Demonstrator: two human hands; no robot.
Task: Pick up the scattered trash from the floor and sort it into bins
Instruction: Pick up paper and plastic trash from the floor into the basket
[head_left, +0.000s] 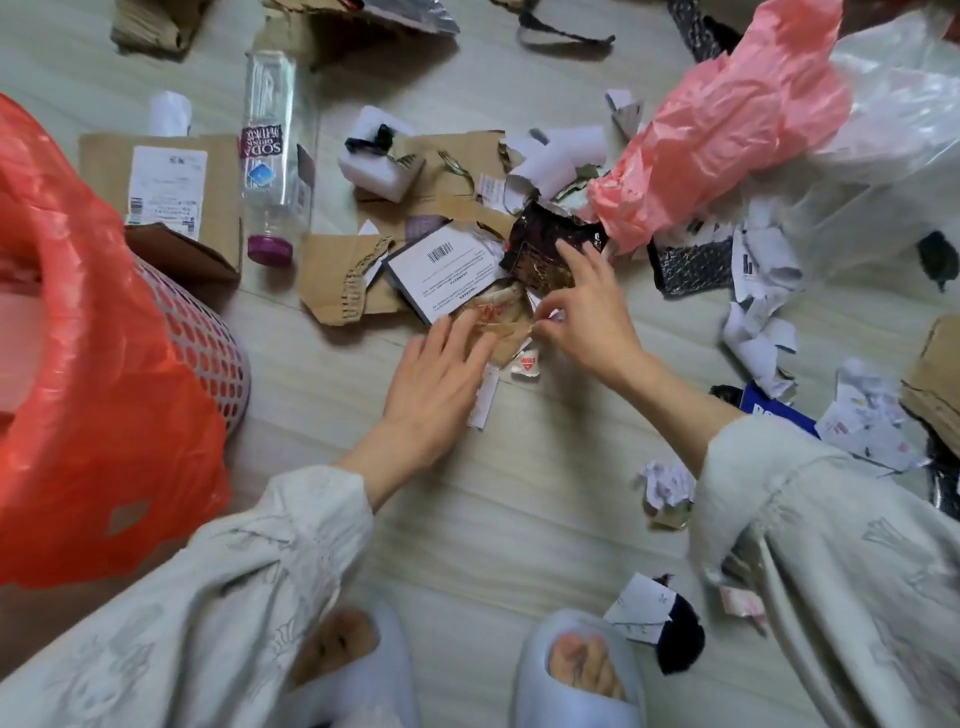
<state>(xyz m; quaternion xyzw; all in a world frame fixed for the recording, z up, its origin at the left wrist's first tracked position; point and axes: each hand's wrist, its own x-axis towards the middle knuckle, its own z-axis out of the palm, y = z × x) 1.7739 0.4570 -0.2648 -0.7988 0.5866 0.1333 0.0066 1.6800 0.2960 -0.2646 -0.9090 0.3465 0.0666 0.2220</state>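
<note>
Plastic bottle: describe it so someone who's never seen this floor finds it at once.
Start at the orange-lined bin on the left. Just past it lies a flat cardboard box with a white shipping label, and the plastic bottle lies on the floor along the box's right side. It is the only clear item, with a purple cap pointing toward the person.

The clear plastic bottle with the purple cap (269, 150) before me carries a maroon label — "SODA" — seen upside down; print on my other scraps is too blurred to read.
</note>
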